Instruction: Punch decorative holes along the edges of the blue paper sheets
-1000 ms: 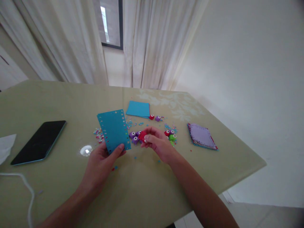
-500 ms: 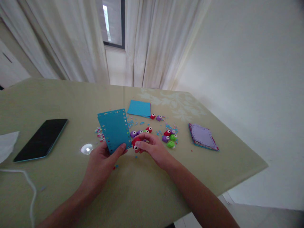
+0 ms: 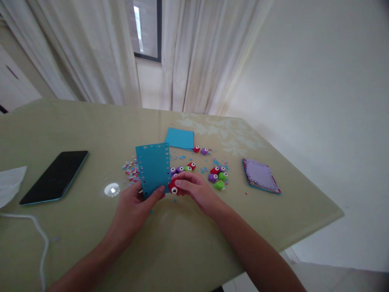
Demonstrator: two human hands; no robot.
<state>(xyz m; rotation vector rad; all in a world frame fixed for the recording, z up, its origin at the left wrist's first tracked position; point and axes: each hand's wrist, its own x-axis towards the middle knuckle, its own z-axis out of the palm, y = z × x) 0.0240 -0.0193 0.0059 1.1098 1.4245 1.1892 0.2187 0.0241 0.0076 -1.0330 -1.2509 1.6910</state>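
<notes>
A blue paper card (image 3: 154, 168) stands upright in my left hand (image 3: 138, 202), pinched near its lower edge. Small shaped holes run along its left, top and right edges. My right hand (image 3: 194, 190) is closed on a red craft punch (image 3: 174, 186) with a white eye-like button, held at the card's lower right edge. Whether the card sits in the punch's slot I cannot tell. Just behind my right hand lie several more punches (image 3: 180, 169) in purple, green and red, partly hidden by the card and fingers.
Another group of punches (image 3: 219, 176) lies to the right, and a red punch (image 3: 196, 149) sits near plain blue cards (image 3: 180, 138). A stack of punched cards (image 3: 261, 176) is farther right. Paper bits (image 3: 131, 168) are scattered about. At left lie a dark tablet (image 3: 56, 176) and white cable (image 3: 44, 243).
The blue card has shifted right and turned more upright in my left hand, closer to the red punch. My right hand stays nearly in place, the punch slightly turned.
</notes>
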